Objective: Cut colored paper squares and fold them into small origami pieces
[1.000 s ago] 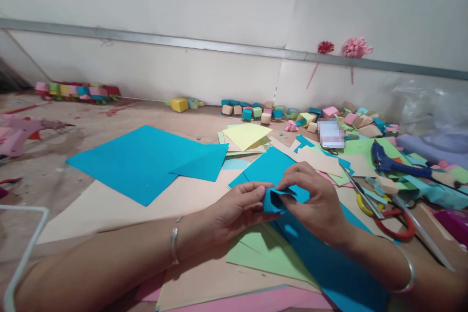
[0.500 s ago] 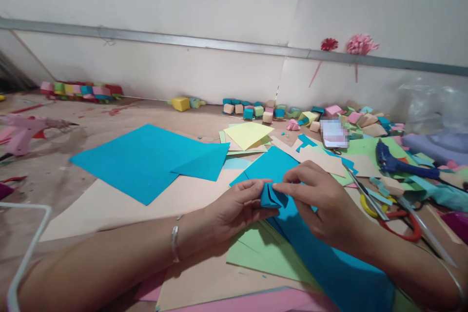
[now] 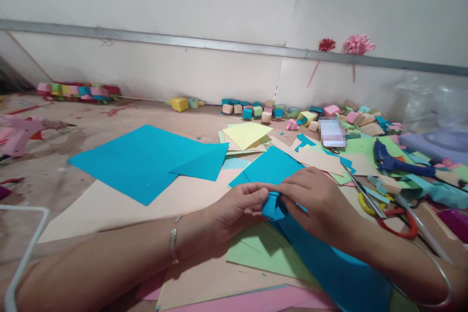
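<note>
A small folded blue paper box (image 3: 270, 208) is held above the sheets on the table. My left hand (image 3: 239, 207) closes around its left side, thumb on top and fingers beneath. Fingers of my right hand (image 3: 316, 204) press on its upper right edge and partly hide it. Below the hands lie a long blue paper sheet (image 3: 343, 268) and light green sheets (image 3: 263, 253). To the left a large blue sheet (image 3: 139, 165) rests on beige paper (image 3: 91, 209).
Scissors with red handles (image 3: 398, 224) lie right of my right hand, near a blue glue gun (image 3: 398, 163). A pink glue gun (image 3: 22, 131) is at the far left. Several small paper boxes (image 3: 246, 113) line the wall. A white wire frame (image 3: 32, 243) stands at lower left.
My right fingers have moved from the box's near flap onto its top edge, closer to my left thumb. The box has turned slightly, and its open flap looks folded down.
</note>
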`<state>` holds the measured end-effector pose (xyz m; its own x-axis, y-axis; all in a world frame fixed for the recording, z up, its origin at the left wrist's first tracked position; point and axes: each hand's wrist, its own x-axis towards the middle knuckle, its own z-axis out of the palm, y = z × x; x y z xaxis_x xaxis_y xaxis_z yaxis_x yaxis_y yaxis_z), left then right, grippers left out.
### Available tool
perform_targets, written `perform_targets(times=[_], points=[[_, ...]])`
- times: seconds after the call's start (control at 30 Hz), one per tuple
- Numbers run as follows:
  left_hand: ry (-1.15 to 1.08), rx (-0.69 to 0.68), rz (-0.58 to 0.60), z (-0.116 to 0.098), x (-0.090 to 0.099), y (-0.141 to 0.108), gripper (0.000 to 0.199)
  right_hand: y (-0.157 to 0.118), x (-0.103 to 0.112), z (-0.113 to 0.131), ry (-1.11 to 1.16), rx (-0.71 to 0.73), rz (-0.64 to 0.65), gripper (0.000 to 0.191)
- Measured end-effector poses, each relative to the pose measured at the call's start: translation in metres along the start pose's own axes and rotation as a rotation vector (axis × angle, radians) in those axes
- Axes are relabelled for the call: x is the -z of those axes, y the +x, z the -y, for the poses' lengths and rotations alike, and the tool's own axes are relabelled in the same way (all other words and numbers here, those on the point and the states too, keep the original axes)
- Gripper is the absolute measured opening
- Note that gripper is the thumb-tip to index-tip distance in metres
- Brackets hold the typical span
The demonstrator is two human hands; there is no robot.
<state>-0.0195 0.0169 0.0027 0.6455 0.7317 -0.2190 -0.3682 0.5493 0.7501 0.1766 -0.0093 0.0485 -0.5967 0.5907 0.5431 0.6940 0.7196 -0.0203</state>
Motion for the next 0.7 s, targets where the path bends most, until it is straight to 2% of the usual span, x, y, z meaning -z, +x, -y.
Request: perform_targets(times=[0.13,0.27,0.4,0.47,0.57,0.7], points=[[0.043,0.000,-0.009,0.001,-0.002,-0.003,0.030,-0.002,-0.001,-0.001,-0.106,0.054,0.017,0.029],[0.056,0.067,-0.083,0.007,-0.003,-0.005,0.035,-0.005,-0.002,-0.002,-0.117,0.010,0.093,0.029],[0.074,0.093,-0.106,0.011,-0.006,-0.006,0.042,-0.005,-0.002,0.002,-0.051,-0.072,0.101,0.024],[0.068,0.091,-0.074,0.009,-0.010,-0.008,0.042,-0.004,-0.003,0.004,-0.015,-0.114,0.075,0.025],[0.064,0.109,0.061,0.004,-0.019,-0.015,0.047,-0.004,-0.003,0.006,0.029,-0.151,0.045,0.027],[0.107,0.138,0.150,0.003,-0.022,-0.021,0.046,-0.005,-0.005,0.006,0.085,-0.201,0.140,0.024]])
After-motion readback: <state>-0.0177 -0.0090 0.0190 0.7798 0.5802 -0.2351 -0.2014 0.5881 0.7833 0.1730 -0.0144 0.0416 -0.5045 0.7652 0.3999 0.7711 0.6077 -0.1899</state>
